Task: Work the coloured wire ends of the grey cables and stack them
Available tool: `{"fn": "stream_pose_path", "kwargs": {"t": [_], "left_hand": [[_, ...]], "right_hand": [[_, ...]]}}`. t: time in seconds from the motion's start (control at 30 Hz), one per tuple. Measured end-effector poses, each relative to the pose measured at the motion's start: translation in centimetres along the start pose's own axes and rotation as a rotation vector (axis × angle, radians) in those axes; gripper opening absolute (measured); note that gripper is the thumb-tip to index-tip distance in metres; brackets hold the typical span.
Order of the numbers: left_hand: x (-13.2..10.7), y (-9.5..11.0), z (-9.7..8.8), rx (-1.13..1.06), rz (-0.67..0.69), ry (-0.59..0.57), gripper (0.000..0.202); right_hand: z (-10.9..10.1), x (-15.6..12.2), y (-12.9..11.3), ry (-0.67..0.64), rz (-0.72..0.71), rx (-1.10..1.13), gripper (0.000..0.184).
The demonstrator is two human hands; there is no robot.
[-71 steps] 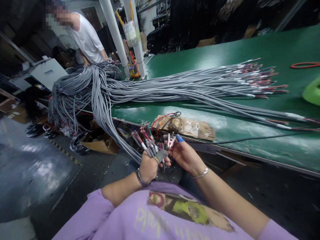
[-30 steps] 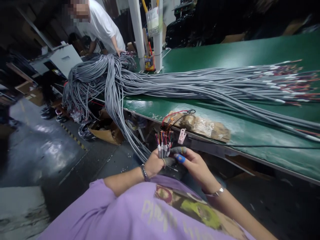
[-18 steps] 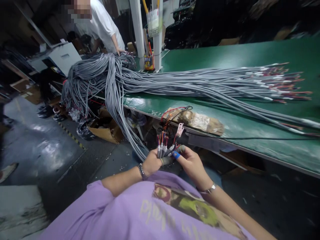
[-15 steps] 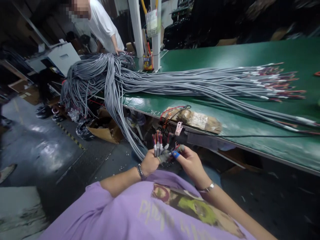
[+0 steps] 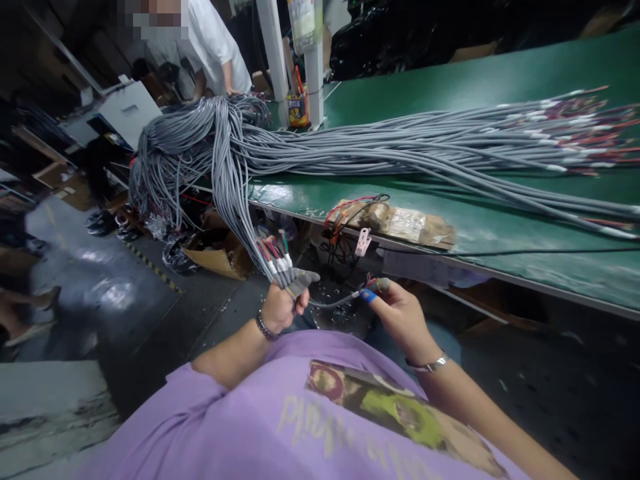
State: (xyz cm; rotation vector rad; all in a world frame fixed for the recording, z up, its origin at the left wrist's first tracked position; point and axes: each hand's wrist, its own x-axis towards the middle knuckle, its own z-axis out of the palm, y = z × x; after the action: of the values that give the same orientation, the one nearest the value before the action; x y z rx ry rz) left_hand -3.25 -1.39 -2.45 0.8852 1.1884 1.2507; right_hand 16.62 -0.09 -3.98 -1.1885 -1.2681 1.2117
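1. Several grey round cables with white-banded, multicoloured ends sit gripped in my left hand, before the green worktop.
2. 1 slim grey cable reaches my right hand, pinching its end.
3. Seemingly 1 is separated; the others remain bunched.

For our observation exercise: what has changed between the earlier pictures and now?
The left hand has moved leftward, the right hand rightward. The right hand, earlier by the pink clip, now pinches one gray cable, which spans between them. The left hand still grips its cable bundle; the bench cables lie as before.
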Motion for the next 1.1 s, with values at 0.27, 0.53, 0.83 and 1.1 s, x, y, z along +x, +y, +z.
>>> {"fn": "stream_pose_path", "kwargs": {"t": [0.27, 0.53, 0.83, 1.1], "left_hand": [[0.3, 0.2, 3.8, 0.091, 0.05, -0.21, 0.043], [0.3, 0.5, 3.5, 0.147, -0.148, -0.121, 0.049], [0.6, 1.3, 3.6, 0.189, -0.155, -0.186, 0.045], [2.1, 0.7, 3.8, 0.143, -0.198, -0.072, 0.042]], "right_hand": [[1.8, -0.5, -1.4, -0.117, 0.081, 0.094, 0.034], [1.6, -0.5, -1.5, -0.131, 0.207, 0.104, 0.032], [1.7, 1.8, -2.1, -0.193, 0.226, 0.1, 0.039], [1.8, 2.1, -1.2, -0.112, 0.286, 0.241, 0.039]]}}
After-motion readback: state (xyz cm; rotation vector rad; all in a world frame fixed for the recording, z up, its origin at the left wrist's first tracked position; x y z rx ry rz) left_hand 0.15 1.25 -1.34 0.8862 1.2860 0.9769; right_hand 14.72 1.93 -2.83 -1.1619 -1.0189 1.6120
